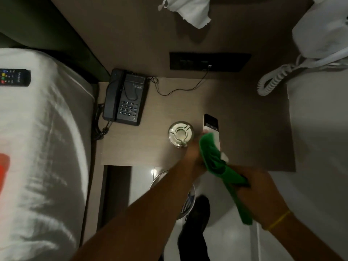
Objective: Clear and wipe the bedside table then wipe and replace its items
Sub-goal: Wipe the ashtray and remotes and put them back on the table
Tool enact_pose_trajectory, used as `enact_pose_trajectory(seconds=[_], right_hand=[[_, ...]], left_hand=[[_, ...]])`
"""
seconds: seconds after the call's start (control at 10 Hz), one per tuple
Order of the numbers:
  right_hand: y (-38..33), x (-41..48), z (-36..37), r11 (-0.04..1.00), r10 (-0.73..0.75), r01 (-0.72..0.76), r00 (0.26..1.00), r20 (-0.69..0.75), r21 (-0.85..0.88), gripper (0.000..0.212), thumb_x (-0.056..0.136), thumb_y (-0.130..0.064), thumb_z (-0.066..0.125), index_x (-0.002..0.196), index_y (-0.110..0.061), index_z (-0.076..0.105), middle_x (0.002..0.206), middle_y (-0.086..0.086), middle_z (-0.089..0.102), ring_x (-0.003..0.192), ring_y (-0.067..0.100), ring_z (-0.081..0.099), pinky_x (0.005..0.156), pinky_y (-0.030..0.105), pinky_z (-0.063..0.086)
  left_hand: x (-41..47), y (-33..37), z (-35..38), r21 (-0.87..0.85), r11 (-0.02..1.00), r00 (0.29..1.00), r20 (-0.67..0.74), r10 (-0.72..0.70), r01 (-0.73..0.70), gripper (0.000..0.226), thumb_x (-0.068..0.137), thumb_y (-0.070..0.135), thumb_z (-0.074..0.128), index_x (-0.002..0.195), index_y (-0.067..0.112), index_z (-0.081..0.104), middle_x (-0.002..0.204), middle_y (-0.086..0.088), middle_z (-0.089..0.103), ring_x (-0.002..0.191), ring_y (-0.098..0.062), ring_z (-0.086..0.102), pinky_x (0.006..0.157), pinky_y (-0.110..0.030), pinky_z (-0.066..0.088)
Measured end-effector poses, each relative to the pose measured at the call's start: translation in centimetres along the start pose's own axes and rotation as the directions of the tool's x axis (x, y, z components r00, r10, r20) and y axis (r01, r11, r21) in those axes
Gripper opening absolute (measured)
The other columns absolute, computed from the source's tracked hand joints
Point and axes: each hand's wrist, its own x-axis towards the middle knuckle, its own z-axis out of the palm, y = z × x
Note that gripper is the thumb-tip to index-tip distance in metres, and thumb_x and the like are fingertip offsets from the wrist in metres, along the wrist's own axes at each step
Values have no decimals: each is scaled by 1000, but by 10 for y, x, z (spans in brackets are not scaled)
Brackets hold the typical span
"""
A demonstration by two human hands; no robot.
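Soft green cloth [212, 153]; slim glossy remote [211, 125]

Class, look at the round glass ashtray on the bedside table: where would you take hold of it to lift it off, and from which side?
Grip the ashtray by its thick outer rim, fingers pinching opposite sides, coming down from above. It sits flat and upright on the bedside table with bare wood on its left and far sides. The notched rim probably offers firmer purchase than the smooth bowl.
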Motion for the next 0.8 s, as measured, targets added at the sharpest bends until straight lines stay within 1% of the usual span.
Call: enact_pose_trajectory(seconds=[0.1,0.2,0.3,0.4,0.5,0.6,0.7,0.8], right_hand=[[35,-12,-6,990,139,-139,990,20,2,39,91,7,58,111,-24,73,65,-24,59,63,-3,57,52,9,41],[61,-24,-1,983,184,-185,981,65,10,44,91,5,61,96,-38,71,50,-18,65,52,-9,61,50,4,44],[82,-30,11,972,232,-235,963,134,9,46,89,2,65,94,-43,74,64,-14,70,66,-13,64,55,4,46],[97,-32,26,969,249,-243,950,189,-55,52,89,-3,65,82,-54,65,57,-16,66,71,-16,62,60,4,46],[95,-33,38,962,272,-258,934,232,-93,46,91,-6,62,83,-51,62,55,-16,59,62,-5,62,62,1,44],[88,-31,49,954,292,-264,922,253,-140,47,94,-17,61,82,-61,53,61,-19,53,57,-2,51,62,-1,42],[81,-28,56,962,265,-232,926,268,-147,44,94,-17,62,85,-60,55,61,-18,56,58,-2,54,61,0,43],[65,-25,59,963,269,-252,925,267,-97,32,92,-16,64,96,-46,71,72,-10,69,68,1,62,60,4,46]], left_hand=[[59,-21,17,70,996,998,20,56,-57,32,110,37,54,128,11,61,112,-13,70,89,-23,75,72,-32,65],[87,-29,24,320,942,991,-55,120,-97,54,101,49,60,147,21,54,138,-13,68,117,-34,71,103,-53,58],[140,-42,22,462,874,965,-125,232,-150,69,90,64,66,140,16,61,135,-14,70,117,-36,71,100,-56,60],[128,-32,22,707,694,911,-187,367,-134,80,83,76,57,126,11,71,123,-18,75,106,-39,75,89,-53,64],[103,-21,22,917,391,896,-106,431,-79,64,103,60,51,129,6,71,128,-20,73,117,-39,71,100,-46,59],[103,-21,16,975,220,912,-68,405,-26,62,106,58,48,133,6,69,133,-19,71,121,-37,69,101,-44,57],[97,-15,7,993,114,912,-31,408,-17,56,107,54,48,133,7,67,134,-18,69,121,-37,68,102,-45,57],[80,-3,-10,984,157,905,8,425,-83,48,106,46,53,122,6,71,118,-18,74,107,-39,74,92,-47,62]])
